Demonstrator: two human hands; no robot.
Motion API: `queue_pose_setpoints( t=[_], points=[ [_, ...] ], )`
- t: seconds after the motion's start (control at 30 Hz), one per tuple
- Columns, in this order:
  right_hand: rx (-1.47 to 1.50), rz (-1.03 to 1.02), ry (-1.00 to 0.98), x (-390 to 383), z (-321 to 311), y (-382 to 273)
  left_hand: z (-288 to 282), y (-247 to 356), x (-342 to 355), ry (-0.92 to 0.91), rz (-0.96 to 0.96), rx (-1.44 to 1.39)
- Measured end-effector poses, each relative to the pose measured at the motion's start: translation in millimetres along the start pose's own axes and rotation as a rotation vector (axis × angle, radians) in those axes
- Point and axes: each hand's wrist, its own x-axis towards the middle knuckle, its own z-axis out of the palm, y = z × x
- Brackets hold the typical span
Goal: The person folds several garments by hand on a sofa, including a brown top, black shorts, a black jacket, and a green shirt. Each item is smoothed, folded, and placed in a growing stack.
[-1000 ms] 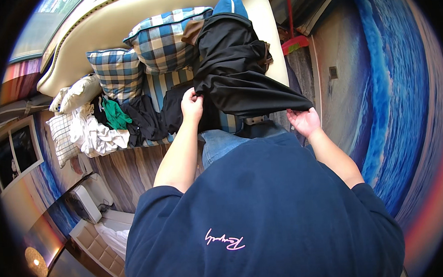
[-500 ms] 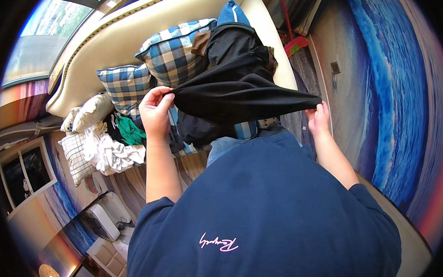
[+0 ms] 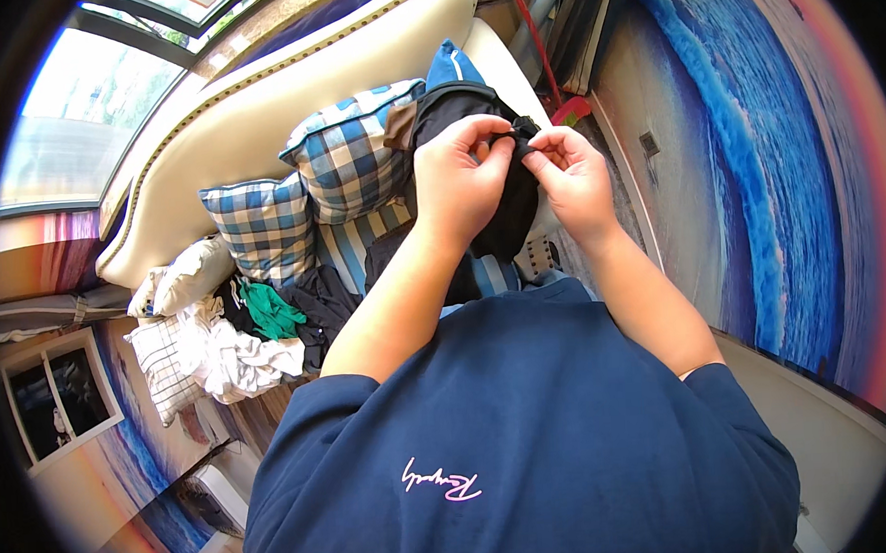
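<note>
A black garment [image 3: 513, 218] hangs from my two hands, which are close together over the sofa's right end. My left hand [image 3: 466, 175] pinches its upper edge between thumb and fingers. Close by on the right, my right hand [image 3: 573, 178] grips the same edge, with a small bunch of cloth sticking up between the fingertips. The garment hangs bunched and narrow between my forearms, so its kind and lower end are hard to make out. Behind it, more dark clothing [image 3: 444, 106] lies against a blue cushion [image 3: 452, 66].
The cream sofa [image 3: 283, 85] has a studded back. Checked cushions [image 3: 351, 146] lean on it. At its left are a green cloth [image 3: 271, 310], white clothing [image 3: 232, 353] and a black cloth [image 3: 326, 308]. A red-handled broom [image 3: 542, 56] stands beside the wall with a wave mural [image 3: 728, 161].
My hands have come together from far apart, the left moving right and the right moving left and up. The garment, stretched wide before, now hangs gathered between them. The view has shifted slightly.
</note>
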Motion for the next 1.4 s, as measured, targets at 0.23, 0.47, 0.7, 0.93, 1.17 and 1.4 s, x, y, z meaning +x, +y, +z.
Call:
queue_pose_setpoints(
  t=[0.23, 0.47, 0.7, 0.93, 1.17, 1.4],
  points=[
    [0.008, -0.069, 0.05, -1, -7, 10, 11, -24, -18, -0.037, 0.003, -0.233],
    [0.127, -0.08, -0.08, 1, -3, 7, -14, -11, -13, -0.158, -0.029, -0.624],
    [0.041, -0.018, -0.092, 1, 20, 7, 0, -27, -16, 0.051, -0.173, -0.481],
    [0.014, -0.031, -0.086, 5, 28, 8, 8, -29, -17, 0.113, -0.139, -0.429],
    [0.054, 0.02, -0.076, 16, 23, 10, 1, -28, -11, -0.036, -0.124, -0.444],
    [-0.128, 0.009, -0.22, 20, 22, 7, -12, -38, -4, -0.069, -0.175, -0.238]
  ],
)
